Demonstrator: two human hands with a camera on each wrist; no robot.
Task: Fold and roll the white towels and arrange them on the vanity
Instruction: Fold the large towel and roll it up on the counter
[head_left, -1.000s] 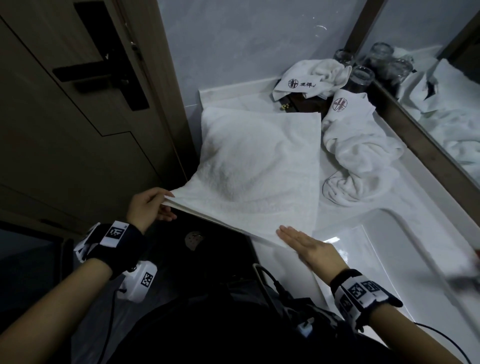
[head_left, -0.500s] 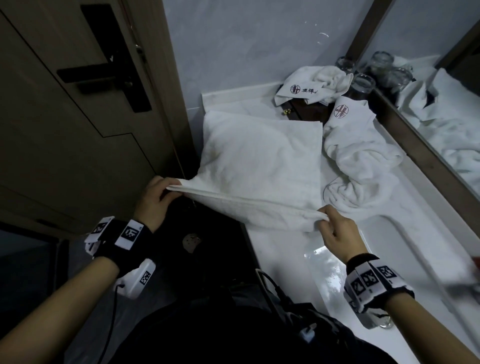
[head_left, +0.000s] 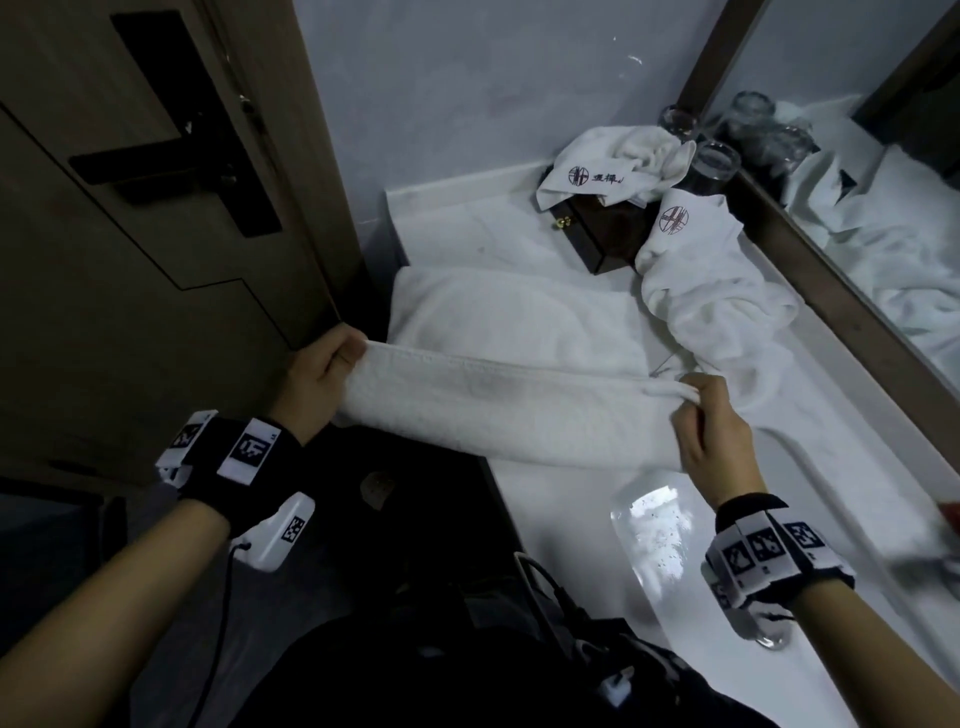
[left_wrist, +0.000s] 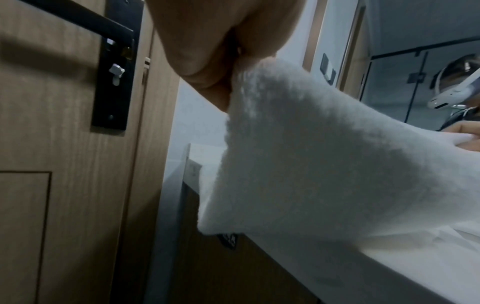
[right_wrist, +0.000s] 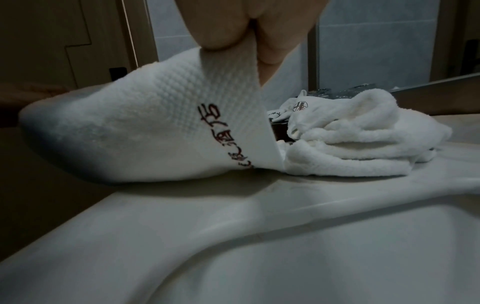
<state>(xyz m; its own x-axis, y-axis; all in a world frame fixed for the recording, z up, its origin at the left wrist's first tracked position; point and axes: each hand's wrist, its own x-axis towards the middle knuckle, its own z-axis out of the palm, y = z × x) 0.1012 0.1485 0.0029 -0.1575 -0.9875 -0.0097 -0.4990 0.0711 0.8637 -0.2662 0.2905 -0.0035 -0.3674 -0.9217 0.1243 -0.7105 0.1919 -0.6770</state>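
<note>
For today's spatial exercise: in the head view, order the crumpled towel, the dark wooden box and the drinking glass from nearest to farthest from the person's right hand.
From the right hand:
1. Crumpled towel, just beyond the hand, on the counter beside the mirror.
2. Dark wooden box, farther back, partly under another towel.
3. Drinking glass, in the back corner.

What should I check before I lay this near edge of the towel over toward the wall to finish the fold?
1. Left hand grips the left corner of the towel: ok.
2. Right hand pinches the right corner: ok; the right wrist view shows thumb and fingers on the waffle band.
3. Lifted edge is taut and level between the hands: ok.
4. Far part of the towel lies flat on the vanity: ok.
5. Landing zone free: not ok on the right, where the crumpled towel lies right beside the fold; the dark box sits just behind.
6. Layers aligned underneath: cannot tell, hidden.
</note>
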